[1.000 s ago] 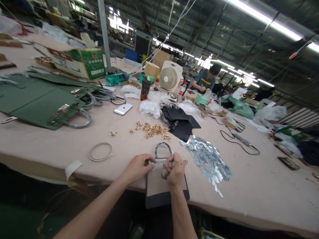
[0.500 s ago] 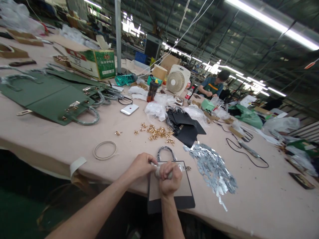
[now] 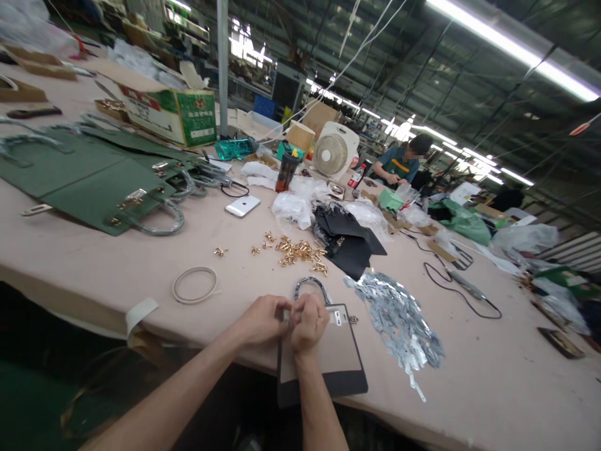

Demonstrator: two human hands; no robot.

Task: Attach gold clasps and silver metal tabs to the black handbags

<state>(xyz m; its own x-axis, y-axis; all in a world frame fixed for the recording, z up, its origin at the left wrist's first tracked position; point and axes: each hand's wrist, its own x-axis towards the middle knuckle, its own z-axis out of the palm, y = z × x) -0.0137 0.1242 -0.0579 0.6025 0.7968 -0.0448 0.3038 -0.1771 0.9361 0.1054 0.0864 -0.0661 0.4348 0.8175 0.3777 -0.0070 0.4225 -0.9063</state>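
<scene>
A dark-edged bag panel with a beige lining lies at the table's front edge, its lower end overhanging. A wrapped black handle arches from its top. At the panel's upper left corner, my left hand has its fingertips closed together. My right hand is curled into a fist against those fingertips. Whatever the fingers of both hands hold is hidden. Right of my right hand, a small slotted metal plate sits on the lining, and a metal clasp sticks out from the panel's side.
Gold fasteners lie scattered beyond the panel, with black bag pieces behind. Silver metal strips are heaped to the right. A tape ring, phone and green bags are leftward. A co-worker sits across.
My right hand has shifted slightly up and left towards my left fingertips, uncovering more of the slotted plate and lining. The panel stays in about the same place.
</scene>
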